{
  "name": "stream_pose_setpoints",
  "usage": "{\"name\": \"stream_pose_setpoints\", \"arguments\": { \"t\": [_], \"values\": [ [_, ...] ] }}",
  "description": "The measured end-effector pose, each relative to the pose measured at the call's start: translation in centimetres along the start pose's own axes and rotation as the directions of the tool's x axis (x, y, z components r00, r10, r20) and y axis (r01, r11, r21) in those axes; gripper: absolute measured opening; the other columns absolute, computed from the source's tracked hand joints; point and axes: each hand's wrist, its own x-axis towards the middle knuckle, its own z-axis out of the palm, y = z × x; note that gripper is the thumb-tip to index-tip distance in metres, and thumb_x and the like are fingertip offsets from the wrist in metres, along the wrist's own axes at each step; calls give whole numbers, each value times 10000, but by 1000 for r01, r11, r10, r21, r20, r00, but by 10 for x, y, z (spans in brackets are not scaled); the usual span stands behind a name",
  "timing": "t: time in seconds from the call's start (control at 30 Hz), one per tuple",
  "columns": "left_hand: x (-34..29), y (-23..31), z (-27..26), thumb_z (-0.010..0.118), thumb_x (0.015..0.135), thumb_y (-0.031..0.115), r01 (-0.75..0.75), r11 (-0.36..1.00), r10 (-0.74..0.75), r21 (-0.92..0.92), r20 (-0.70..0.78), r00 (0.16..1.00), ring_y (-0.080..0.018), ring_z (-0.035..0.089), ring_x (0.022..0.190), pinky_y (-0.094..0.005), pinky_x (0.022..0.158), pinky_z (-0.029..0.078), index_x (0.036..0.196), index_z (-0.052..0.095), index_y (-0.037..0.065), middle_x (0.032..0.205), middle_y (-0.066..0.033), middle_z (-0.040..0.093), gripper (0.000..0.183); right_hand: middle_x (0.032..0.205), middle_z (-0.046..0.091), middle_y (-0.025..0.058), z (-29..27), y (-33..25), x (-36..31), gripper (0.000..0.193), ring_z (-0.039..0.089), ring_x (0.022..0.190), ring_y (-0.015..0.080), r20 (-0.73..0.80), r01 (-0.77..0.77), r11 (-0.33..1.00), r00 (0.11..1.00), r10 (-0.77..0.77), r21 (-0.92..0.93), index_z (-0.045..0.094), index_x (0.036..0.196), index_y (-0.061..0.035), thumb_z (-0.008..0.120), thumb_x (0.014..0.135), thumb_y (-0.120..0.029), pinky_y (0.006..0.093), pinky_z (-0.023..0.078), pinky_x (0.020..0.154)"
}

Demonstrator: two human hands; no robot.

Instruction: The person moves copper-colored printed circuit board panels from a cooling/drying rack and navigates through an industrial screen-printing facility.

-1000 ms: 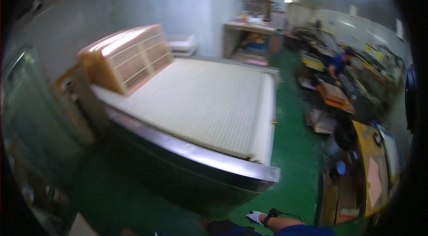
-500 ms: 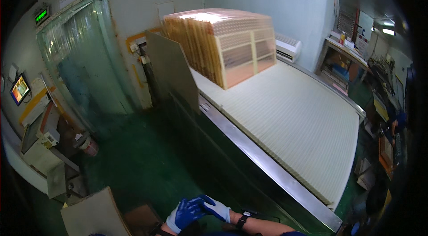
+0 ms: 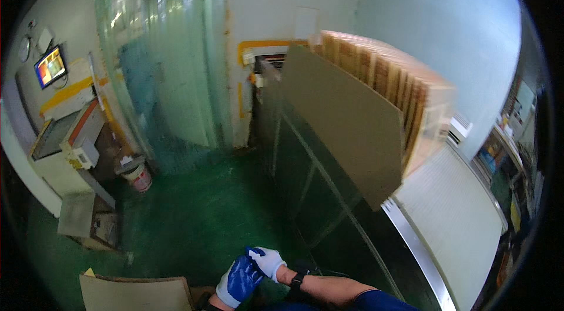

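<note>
Both my hands wear white gloves with blue coating and meet low in the picture, over the green floor. My left hand (image 3: 236, 281) lies palm side partly turned up, its fingers stretched toward the other hand, and holds nothing that I can see. Across the left glove's fingertips, my right hand (image 3: 268, 262) is closed, seeming to pinch the glove there; its own fingertips are partly hidden. A dark watch (image 3: 298, 278) sits on my right wrist.
A brown board (image 3: 341, 117) stands before a stack of wooden frames (image 3: 376, 70) on a white ribbed conveyor (image 3: 452, 205). At the left are a strip curtain doorway (image 3: 176, 76), a bucket (image 3: 138, 177) and a metal cabinet (image 3: 88, 220). A board (image 3: 135, 293) lies near me.
My view has swung left, so the conveyor and frames now sit farther right. The right hand has shifted from beside the left hand to over its fingertips.
</note>
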Motion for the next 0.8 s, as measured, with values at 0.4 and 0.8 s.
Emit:
{"name": "stream_pose_setpoints", "arguments": {
  "t": [0.4,0.8],
  "values": [
    [121,-129,-155,446,948,179,441,497,-194,748,-400,896,-233,397,1314,-429,1061,334,1390,396,53,1442,-118,399,462,930,662,224,59,-124,302,403,640,884,394,209,326,900,939,-273,-291,650,1043,-61,584,876,-422,436,508,774],
    [108,-92,-201,469,951,178,111,738,-674,-666,-734,80,-182,447,1225,-342,1016,383,1385,404,41,1342,-93,479,460,973,690,140,197,-219,443,355,638,837,213,576,589,777,722,-383,-222,641,1096,20,642,865,-250,357,503,756]
  ]
}}
